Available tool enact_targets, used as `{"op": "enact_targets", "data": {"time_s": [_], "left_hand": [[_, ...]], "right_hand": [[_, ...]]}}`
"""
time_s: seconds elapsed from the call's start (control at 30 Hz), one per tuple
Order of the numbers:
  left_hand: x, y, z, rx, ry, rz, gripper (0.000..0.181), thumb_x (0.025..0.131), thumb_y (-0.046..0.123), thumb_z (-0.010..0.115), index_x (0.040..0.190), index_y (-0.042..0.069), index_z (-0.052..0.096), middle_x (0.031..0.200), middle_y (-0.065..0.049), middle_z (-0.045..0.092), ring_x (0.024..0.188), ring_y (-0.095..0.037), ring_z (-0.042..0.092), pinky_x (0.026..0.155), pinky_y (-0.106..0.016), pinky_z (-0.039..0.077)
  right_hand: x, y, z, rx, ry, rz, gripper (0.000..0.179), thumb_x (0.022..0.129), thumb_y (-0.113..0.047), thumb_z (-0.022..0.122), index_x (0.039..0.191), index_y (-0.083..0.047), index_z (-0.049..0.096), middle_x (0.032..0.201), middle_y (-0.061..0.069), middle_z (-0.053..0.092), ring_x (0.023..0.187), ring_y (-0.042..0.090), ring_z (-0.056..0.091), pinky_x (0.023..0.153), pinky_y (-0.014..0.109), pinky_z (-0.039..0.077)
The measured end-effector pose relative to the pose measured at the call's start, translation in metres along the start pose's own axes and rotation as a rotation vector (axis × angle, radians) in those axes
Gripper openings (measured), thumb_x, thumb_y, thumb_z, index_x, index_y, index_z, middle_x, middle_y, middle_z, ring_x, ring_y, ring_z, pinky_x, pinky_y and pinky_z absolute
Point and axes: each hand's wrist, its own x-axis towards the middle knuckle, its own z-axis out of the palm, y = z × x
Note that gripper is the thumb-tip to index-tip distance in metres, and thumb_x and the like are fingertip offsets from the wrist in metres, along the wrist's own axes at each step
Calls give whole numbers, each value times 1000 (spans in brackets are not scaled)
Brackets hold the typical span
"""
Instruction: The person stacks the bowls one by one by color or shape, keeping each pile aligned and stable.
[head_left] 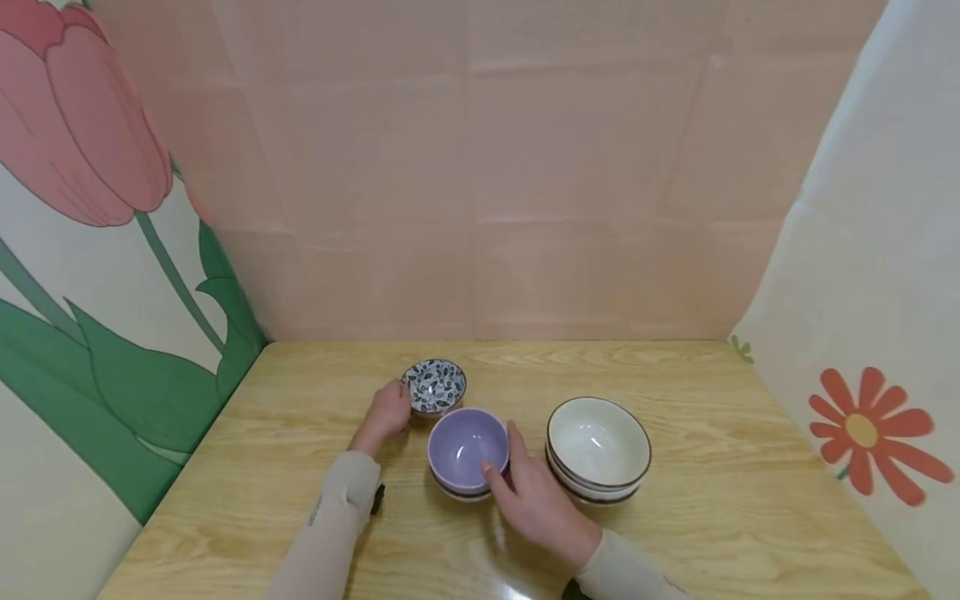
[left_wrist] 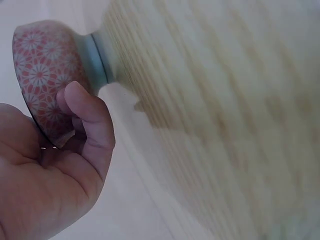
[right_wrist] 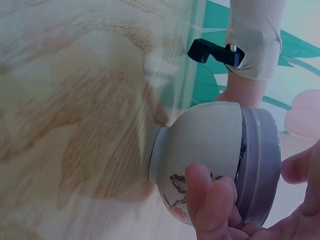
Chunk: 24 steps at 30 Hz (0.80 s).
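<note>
In the head view my left hand [head_left: 390,406] holds the rim of a small bowl [head_left: 435,387], dark floral inside. In the left wrist view that bowl [left_wrist: 47,70] has a red flower pattern outside, with fingers curled against its wall. My right hand [head_left: 543,500] grips a purple bowl [head_left: 468,448] nested in another bowl, thumb over the purple rim. The right wrist view shows the lower bowl [right_wrist: 205,140], pale with a leafy print, its foot at or close to the table; whether it touches cannot be told. My right fingers [right_wrist: 212,202] lie against its side.
A stack of white, brown-rimmed bowls [head_left: 598,442] stands on the wooden table [head_left: 712,500], right of my right hand. A pink sheet [head_left: 480,208] hangs along the table's back edge. Flower-printed sheets flank both sides. A black device [right_wrist: 215,52] is on my left wrist.
</note>
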Motion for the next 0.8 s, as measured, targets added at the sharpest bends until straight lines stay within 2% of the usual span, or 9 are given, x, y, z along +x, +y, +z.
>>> {"op": "enact_targets", "data": {"time_s": [0.37,0.53,0.8], "left_hand": [[0,-2,0,-10,-12,19,39,109,20,28,119,-8,53,71,-10,56,54,-18,53,50,-28,49],[1,-2,-1,1,4,55,37,109,18,29,113,-9,54,68,-9,55,51,-18,53,48,-29,49],[-3,4,-9,44,16,98,38,109,17,29,115,-11,53,71,-11,56,55,-20,54,53,-31,50]], "right_hand": [[0,-1,-1,0,1,-12,76,101,-37,56,152,10,26,124,32,63,114,36,65,100,48,51],[1,0,-1,1,2,-17,75,102,-38,55,153,9,26,124,31,63,114,36,65,100,49,51],[0,0,-2,4,0,-27,73,101,-36,57,152,8,28,116,28,68,106,31,68,97,48,53]]}}
